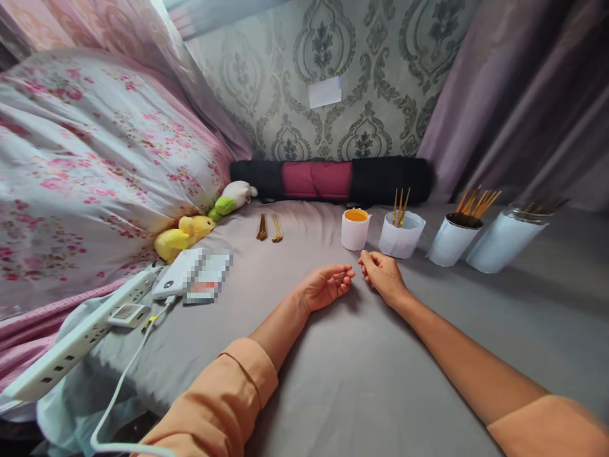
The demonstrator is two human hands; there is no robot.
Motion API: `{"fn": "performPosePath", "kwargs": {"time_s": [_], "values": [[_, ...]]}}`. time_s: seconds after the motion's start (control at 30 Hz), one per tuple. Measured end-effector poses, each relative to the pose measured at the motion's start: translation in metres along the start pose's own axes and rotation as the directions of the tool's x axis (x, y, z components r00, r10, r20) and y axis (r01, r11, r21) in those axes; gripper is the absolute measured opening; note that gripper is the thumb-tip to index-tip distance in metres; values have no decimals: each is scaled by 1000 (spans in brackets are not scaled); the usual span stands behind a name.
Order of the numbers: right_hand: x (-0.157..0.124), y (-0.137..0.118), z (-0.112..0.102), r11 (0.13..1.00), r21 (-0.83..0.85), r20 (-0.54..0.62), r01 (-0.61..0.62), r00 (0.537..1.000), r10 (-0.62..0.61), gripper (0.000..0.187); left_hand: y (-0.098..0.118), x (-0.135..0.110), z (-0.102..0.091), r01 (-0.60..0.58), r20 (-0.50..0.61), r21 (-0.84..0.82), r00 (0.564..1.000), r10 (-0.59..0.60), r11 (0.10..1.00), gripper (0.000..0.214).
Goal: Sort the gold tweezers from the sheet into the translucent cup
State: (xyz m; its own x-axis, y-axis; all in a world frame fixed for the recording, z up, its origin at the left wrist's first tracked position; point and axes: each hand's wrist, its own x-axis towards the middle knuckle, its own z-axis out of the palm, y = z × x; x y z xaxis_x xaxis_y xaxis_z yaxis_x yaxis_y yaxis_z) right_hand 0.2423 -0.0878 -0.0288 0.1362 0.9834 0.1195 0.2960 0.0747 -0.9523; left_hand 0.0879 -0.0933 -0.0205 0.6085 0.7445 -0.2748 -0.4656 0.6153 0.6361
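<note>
My left hand [329, 287] rests palm up over the grey sheet [361, 381], its fingers loosely curled and apart; nothing shows in the palm. Facing it across a small gap is my right hand [383, 277], with thumb and fingers closed together. What it pinches, if anything, I cannot make out. Just beyond the hands stands a white-wrapped cup with an orange inside [354, 235]. To its right, a wider white-wrapped cup [402, 240] holds a few thin sticks [400, 206]. Two small bunches of thin sticks lie farther back, one dark brown [262, 227], one lighter golden [276, 228].
On the right, a white-wrapped can [451, 241] holds orange sticks, beside a taller wrapped jar [507, 241] with dark sticks. Left are a white power bank [178, 273] with cable, a power strip [85, 336] and plush toys [185, 236]. A black-and-red bolster [316, 179] lines the wall.
</note>
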Motion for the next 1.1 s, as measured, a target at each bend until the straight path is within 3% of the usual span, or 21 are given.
{"fn": "performPosePath", "kwargs": {"time_s": [0.23, 0.43, 0.73, 1.1], "values": [[-1, 1, 1, 1000, -1, -4, -9, 1000, 9, 40, 23, 3, -6, -131, -173, 234, 969, 174, 963, 11], [0, 3, 1, 1000, -21, -10, 8, 1000, -9, 40, 51, 8, -24, -179, -288, 373, 911, 297, 911, 11], [2, 10, 2, 998, -44, -9, 41, 999, -42, 41, 80, 7, -51, -108, -385, 653, 806, 451, 750, 12], [3, 11, 2, 998, -40, -2, 56, 998, -56, 41, 103, 4, -73, 57, -456, 828, 647, 611, 558, 7]]}}
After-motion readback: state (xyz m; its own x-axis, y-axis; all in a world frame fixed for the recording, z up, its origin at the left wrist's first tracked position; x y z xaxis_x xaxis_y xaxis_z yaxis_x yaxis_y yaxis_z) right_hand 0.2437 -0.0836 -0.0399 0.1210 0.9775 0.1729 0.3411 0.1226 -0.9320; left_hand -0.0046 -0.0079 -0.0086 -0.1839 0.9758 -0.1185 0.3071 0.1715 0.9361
